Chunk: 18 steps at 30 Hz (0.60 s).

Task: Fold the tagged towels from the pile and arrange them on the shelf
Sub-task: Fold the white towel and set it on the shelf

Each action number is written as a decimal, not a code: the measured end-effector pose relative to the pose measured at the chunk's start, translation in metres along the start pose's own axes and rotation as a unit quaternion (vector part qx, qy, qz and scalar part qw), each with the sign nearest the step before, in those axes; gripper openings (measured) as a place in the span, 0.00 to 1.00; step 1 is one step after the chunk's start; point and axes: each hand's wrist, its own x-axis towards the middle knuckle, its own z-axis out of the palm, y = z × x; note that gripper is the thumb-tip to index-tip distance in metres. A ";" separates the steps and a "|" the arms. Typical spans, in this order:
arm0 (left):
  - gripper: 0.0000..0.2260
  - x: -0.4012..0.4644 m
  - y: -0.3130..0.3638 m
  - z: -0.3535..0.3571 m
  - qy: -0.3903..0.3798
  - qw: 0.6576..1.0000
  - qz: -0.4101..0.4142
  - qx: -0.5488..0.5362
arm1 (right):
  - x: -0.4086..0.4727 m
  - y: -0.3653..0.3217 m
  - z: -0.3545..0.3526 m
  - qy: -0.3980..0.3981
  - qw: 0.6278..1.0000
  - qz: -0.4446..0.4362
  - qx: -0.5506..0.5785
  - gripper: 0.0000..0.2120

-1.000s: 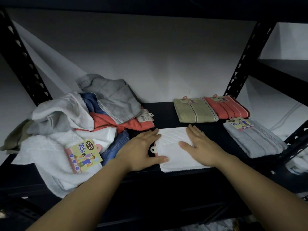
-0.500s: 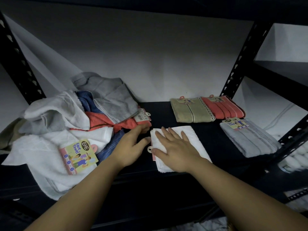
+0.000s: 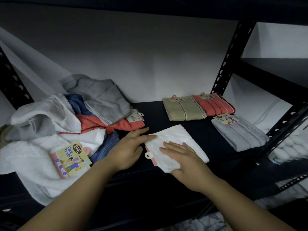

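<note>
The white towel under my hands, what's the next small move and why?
Probably slide the folded white towel right and back, beside the grey towel. It looks folded, both hands rest flat on it, and it lies askew, apart from the olive towel and coral towel already placed.

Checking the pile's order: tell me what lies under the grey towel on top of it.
Under the grey towel show a blue towel and a coral one with a barcode tag. What lies deeper is covered.
</note>
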 end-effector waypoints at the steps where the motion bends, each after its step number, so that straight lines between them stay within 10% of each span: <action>1: 0.31 0.001 0.001 0.000 -0.010 1.000 0.008 0.009 | -0.002 0.001 -0.003 0.024 0.998 0.000 0.053 0.27; 9: 0.07 0.014 0.043 -0.013 -0.004 0.987 0.022 -0.157 | -0.009 -0.004 -0.059 0.175 0.928 0.110 0.310 0.07; 18: 0.10 0.058 0.121 -0.001 -0.005 0.851 -0.186 -0.492 | -0.002 0.051 -0.116 0.186 0.863 0.276 0.381 0.10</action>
